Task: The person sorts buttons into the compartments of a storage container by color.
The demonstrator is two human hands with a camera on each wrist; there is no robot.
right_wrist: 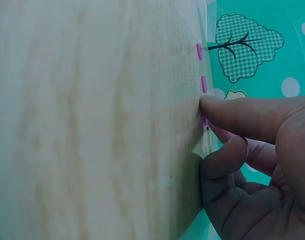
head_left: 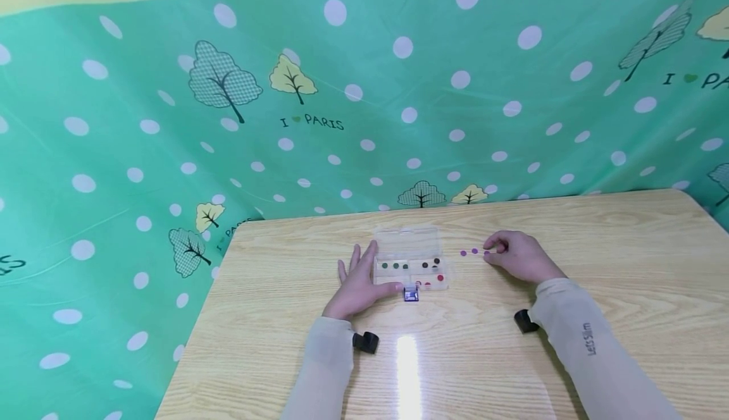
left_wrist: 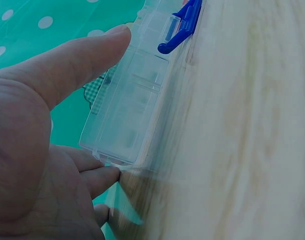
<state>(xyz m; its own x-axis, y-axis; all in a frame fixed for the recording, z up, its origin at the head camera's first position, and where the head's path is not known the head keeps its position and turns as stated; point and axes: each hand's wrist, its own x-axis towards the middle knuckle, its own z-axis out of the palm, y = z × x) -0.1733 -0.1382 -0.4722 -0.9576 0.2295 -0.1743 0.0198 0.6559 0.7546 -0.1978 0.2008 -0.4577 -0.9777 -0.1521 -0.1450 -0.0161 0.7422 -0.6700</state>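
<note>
A clear plastic compartment box [head_left: 414, 274] lies on the table with its lid folded back. Green discs [head_left: 395, 265], black discs [head_left: 424, 265] and red discs [head_left: 440, 277] sit in separate compartments. A blue latch [left_wrist: 185, 30] hangs at the box's front edge. With fairly straight fingers, my left hand [head_left: 360, 287] touches the box, thumb along the front and fingers at the left end. To the right, purple discs [head_left: 474, 251] lie in a row on the table. My right hand [head_left: 521, 255] pinches the rightmost purple disc [right_wrist: 205, 120] between thumb and index finger, partly covering it.
The wooden table [head_left: 273, 344] reaches back to a green dotted cloth [head_left: 342, 123] hanging behind it. The box's transparent lid [head_left: 407, 241] lies toward the back. Dark wrist cameras [head_left: 367, 343] sit on both sleeves.
</note>
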